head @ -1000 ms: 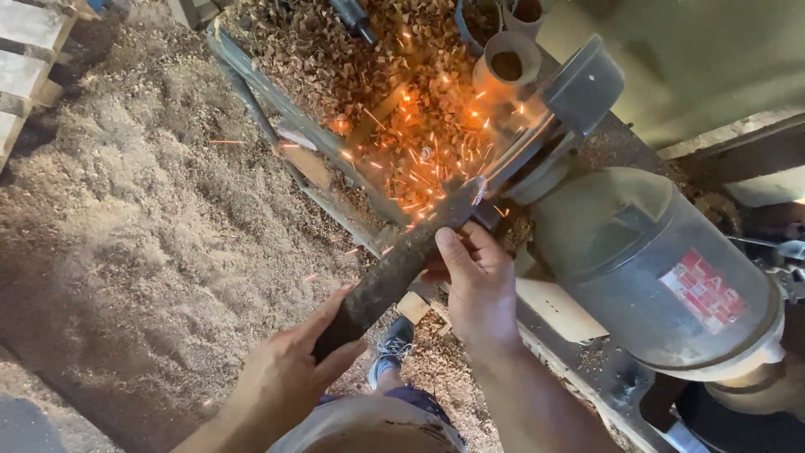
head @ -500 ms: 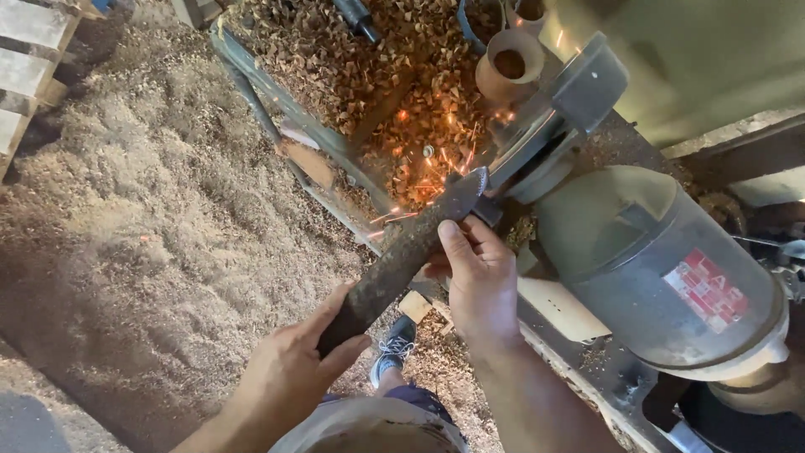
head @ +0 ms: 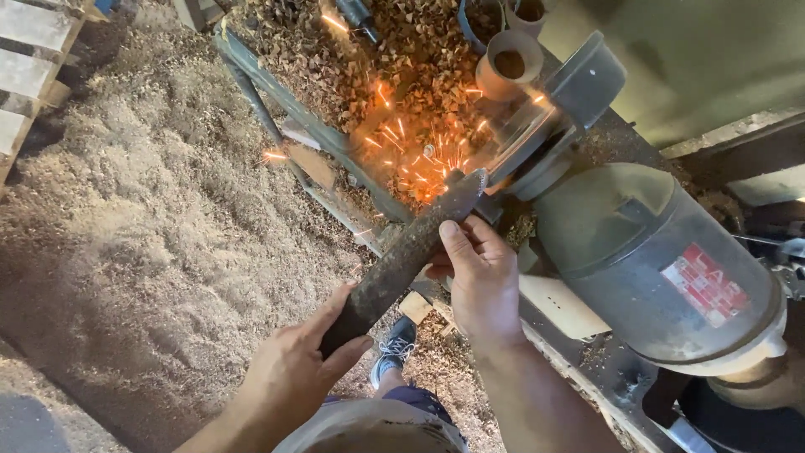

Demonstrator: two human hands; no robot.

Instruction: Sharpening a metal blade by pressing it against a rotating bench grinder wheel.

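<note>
Rusty steel blade (head: pixel 402 256), tip against bench grinder wheel (head: pixel 520 143), sparks (head: pixel 419 151) flying over wood shavings (head: pixel 126 210). Left hand (head: pixel 293 369) wrapped around butt end; right hand (head: pixel 478 277) clamps near tip, thumb on top. Looks heavy, stiff, rough; likely hot near tip, safest held well back.

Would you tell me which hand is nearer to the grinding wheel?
Right. The right hand grips the dark blade just below the grinding wheel; the left hand holds the blade's far lower end.

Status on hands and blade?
Left hand grips blade low end. Right hand steadies it near grinder. Sparks flying; nothing blocking.
</note>
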